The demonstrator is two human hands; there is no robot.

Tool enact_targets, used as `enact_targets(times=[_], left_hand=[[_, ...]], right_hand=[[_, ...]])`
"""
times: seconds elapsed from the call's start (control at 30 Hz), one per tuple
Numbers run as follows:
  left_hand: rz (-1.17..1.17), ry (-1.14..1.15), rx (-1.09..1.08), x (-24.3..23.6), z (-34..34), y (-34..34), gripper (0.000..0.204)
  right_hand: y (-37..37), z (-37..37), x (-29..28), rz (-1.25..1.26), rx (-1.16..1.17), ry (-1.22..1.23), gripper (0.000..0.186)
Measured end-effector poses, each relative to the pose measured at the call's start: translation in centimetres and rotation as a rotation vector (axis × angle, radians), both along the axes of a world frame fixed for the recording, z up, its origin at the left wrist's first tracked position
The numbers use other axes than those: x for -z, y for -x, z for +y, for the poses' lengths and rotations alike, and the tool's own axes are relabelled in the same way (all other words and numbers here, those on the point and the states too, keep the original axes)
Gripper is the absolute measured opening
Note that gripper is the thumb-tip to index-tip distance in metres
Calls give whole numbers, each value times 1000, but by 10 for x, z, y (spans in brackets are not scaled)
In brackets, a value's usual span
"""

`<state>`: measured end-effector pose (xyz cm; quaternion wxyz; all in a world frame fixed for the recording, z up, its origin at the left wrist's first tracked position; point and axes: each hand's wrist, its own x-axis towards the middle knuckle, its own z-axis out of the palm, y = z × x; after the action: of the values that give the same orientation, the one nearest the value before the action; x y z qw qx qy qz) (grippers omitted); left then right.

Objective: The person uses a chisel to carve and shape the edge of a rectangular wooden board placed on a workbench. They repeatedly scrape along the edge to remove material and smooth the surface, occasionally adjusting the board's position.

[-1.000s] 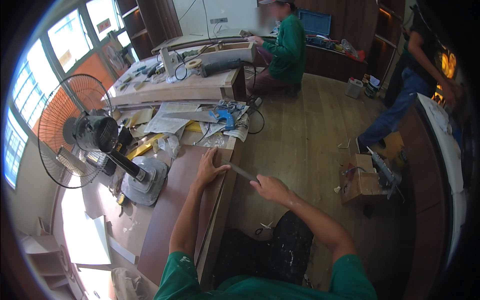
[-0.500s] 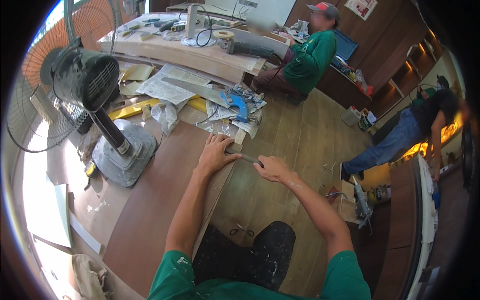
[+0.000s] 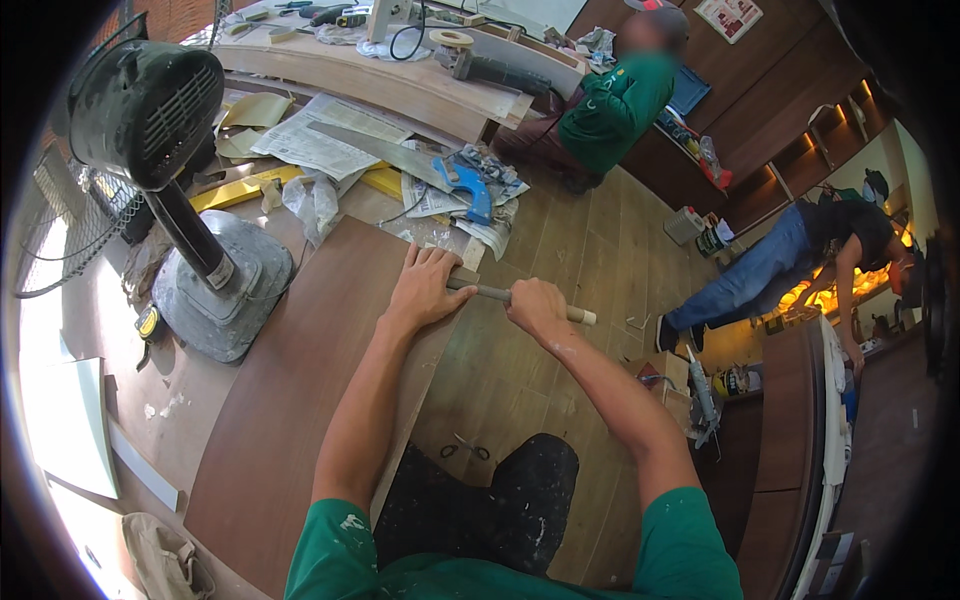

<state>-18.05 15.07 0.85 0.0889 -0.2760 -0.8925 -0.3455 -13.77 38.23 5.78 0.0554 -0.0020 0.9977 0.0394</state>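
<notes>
My left hand (image 3: 425,292) lies on a brown wood-grain board (image 3: 330,370), close to its far right corner, fingers stretched out. Its thumb touches a long grey-brown tool that looks like a file (image 3: 491,292), set across the board's edge. My right hand (image 3: 538,308) is wrapped round the tool's other end, out over the floor. A pale butt end shows beyond the right fist. The tool's far tip is partly hidden by my left hand.
Beyond the board lie a blue-handled handsaw (image 3: 467,190), newspaper (image 3: 325,140) and a yellow level (image 3: 240,190). A dusty fan (image 3: 215,285) stands left. Scissors (image 3: 465,448) lie between my legs. One person (image 3: 620,115) kneels at the far bench; another (image 3: 745,275) bends at the right.
My right hand has shifted its position on the tool, and the pale butt end now shows past it. My left hand stays on the board. The whole view has shifted slightly.
</notes>
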Motion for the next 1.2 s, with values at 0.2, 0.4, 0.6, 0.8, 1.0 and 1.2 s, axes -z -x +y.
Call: enact_targets(times=[0.2, 0.4, 0.6, 0.8, 1.0, 1.2], left_hand=[[-1, 10, -25, -3, 3, -2, 63], [-8, 16, -40, -6, 7, -4, 62], [-18, 23, -30, -8, 4, -4, 64], [-3, 23, -31, -7, 4, -5, 68], [-13, 41, -36, -9, 4, -6, 67], [-22, 36, -47, -10, 7, -4, 62]], right_hand=[[15, 6, 3, 5, -55, -100, 21], [22, 10, 6, -18, -73, -130, 21], [19, 13, 0, -7, -176, -104, 25], [18, 16, 3, 7, -242, -55, 23], [30, 16, 11, 10, -176, -69, 22], [45, 15, 6, -2, -171, -138, 22]])
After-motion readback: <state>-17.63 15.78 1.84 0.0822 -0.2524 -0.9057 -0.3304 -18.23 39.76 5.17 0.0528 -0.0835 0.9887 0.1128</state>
